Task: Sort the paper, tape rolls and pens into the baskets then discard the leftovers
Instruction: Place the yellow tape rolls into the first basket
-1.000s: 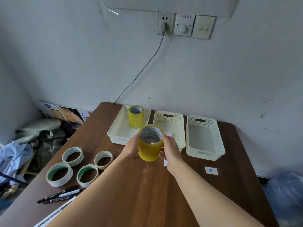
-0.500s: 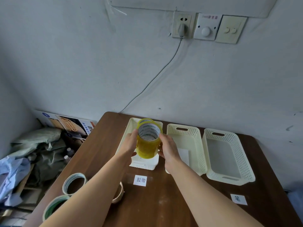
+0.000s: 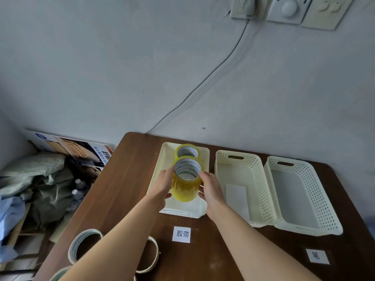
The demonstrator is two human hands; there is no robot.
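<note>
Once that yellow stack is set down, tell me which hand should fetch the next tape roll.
Left. The white tape rolls lie at the table's near left, right beside the left forearm. The right hand would have to cross the body. Both hands now hold the yellow stack over the left basket.

A socket (image 3: 246, 6), a dial (image 3: 289, 7) and a switch (image 3: 328, 9) sit high on the grey wall (image 3: 121, 57), and a cable (image 3: 203, 82) runs down from the socket to behind the surface (image 3: 125, 179). Left of the surface, grey sacks (image 3: 34, 169), plastic bottles (image 3: 78, 187) and a printed carton (image 3: 77, 149) lie piled in the corner.
</note>
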